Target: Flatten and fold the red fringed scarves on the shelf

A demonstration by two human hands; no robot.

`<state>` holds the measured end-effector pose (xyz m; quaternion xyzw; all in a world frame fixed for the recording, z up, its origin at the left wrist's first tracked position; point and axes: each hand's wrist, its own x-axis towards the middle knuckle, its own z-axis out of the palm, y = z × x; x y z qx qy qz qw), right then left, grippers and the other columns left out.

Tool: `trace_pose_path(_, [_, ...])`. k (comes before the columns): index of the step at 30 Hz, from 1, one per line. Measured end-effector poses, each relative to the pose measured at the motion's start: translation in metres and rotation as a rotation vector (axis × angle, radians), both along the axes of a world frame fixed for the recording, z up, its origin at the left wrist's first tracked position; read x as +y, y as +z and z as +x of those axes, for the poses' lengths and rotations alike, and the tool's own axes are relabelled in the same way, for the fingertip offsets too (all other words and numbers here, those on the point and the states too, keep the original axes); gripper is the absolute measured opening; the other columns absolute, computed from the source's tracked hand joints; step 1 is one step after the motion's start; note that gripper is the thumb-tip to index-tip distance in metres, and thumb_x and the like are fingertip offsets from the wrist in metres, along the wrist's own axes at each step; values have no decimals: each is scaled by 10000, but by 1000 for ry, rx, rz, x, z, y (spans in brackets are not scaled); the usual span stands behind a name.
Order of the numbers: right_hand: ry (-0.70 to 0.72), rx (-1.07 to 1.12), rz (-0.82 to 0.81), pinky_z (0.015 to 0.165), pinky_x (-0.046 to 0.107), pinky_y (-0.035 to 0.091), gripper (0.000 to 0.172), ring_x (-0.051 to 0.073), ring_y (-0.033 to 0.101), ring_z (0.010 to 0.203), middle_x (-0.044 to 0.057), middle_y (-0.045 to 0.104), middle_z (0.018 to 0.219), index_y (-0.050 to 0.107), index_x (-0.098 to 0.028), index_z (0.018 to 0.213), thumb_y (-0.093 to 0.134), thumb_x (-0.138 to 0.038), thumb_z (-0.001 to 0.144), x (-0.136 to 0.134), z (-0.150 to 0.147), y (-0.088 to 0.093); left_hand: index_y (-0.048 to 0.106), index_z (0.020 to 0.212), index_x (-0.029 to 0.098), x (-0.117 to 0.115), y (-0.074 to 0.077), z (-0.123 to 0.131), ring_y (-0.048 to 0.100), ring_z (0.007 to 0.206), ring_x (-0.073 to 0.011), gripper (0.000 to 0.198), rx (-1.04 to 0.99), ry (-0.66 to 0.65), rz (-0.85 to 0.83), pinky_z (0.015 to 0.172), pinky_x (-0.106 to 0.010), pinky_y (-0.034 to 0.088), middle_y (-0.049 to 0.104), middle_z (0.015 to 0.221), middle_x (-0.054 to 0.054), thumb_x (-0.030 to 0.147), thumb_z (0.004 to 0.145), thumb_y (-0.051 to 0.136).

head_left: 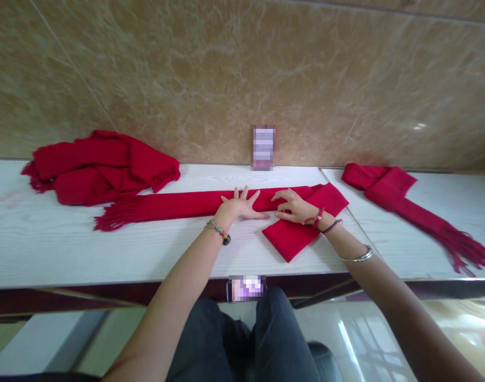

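A long red scarf (178, 205) lies flat along the white table, its fringe spread at the left end. Toward the right end it is folded over at an angle, so a flap points down toward the front edge. My left hand (241, 205) rests on the middle of the strip with its fingers spread. Close by on the right, my right hand (293, 207) lies on the scarf near the fold, fingers bent and apart. I cannot see anything gripped in either hand.
A crumpled heap of red scarves (103, 167) sits at the back left. Another red scarf (405, 199), folded with fringe showing, lies at the right. A blurred card-like item (263, 147) leans on the marble wall (210, 79). A phone (247, 288) is below the table's front edge.
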<state>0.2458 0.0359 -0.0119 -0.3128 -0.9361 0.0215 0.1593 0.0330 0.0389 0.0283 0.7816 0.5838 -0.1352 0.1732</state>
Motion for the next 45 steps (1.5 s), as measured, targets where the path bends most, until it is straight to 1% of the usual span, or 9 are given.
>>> trace_pose_path(7, [52,-6,19,1016,510,319,312,267,462,1154,94,586,1140,723,-220,714,520,-415,847,1,-3,1,60,1461,369,2,-4,4,-109,1384,-392,859,-85,-26,63,978,-740,-9,-99,1542,-5,785,743,283])
trace_pose_path(11, [-239,38,50,998,475,370,340,268,470,1171,118,545,1236,693,-223,1026,467,-425,871,9,14,5,113,1453,393,-2,-10,13,-75,1395,-373,685,-153,4,129,990,-732,-2,-42,1551,25,685,838,185])
trace_pose_path(15, [-474,-133,-91,1004,505,367,501,302,419,1257,130,459,1374,485,-221,1334,440,-434,883,16,33,-2,101,1445,426,-1,-15,14,-46,1409,-332,567,-183,6,178,1006,-720,74,-2,1551,66,567,896,110])
trace_pose_path(22, [-465,-250,-196,1046,467,354,496,273,386,1301,84,375,1452,426,-249,1377,410,-391,902,24,60,-2,129,1462,358,11,-16,-1,-70,1377,-435,716,-82,212,166,951,-774,47,-45,1552,12,677,823,179])
trace_pose_path(27, [-485,-219,-138,1032,441,388,431,265,465,1237,108,508,1343,549,-197,1270,414,-359,894,27,75,0,96,1462,373,11,-23,7,-76,1382,-419,748,-129,135,212,974,-753,32,-35,1554,20,714,799,168])
trace_pose_path(31, [-497,-151,-44,1025,531,360,514,295,386,1294,126,437,1402,454,-207,1355,408,-431,894,20,50,2,102,1461,376,8,-28,15,-67,1383,-420,748,-156,96,262,969,-756,21,-7,1556,14,722,799,155])
trace_pose_path(35, [-383,-235,-156,1019,615,300,554,315,246,1366,73,306,1489,319,-286,1428,345,-486,913,9,16,2,127,1467,339,7,-29,16,-28,1385,-426,740,-185,72,287,968,-757,45,16,1557,-21,697,819,104])
trace_pose_path(39, [-331,-310,-195,1009,652,260,551,331,211,1373,65,239,1512,284,-313,1437,323,-496,919,4,10,2,142,1465,338,11,-28,10,-22,1394,-397,743,-165,147,276,990,-735,51,17,1557,-21,698,816,94])
trace_pose_path(45, [-330,-327,-189,1022,629,263,540,319,215,1371,65,234,1511,266,-311,1444,285,-481,933,6,16,1,169,1446,398,17,-24,-36,-21,1387,-420,738,-94,267,226,971,-755,52,5,1554,24,729,786,154])
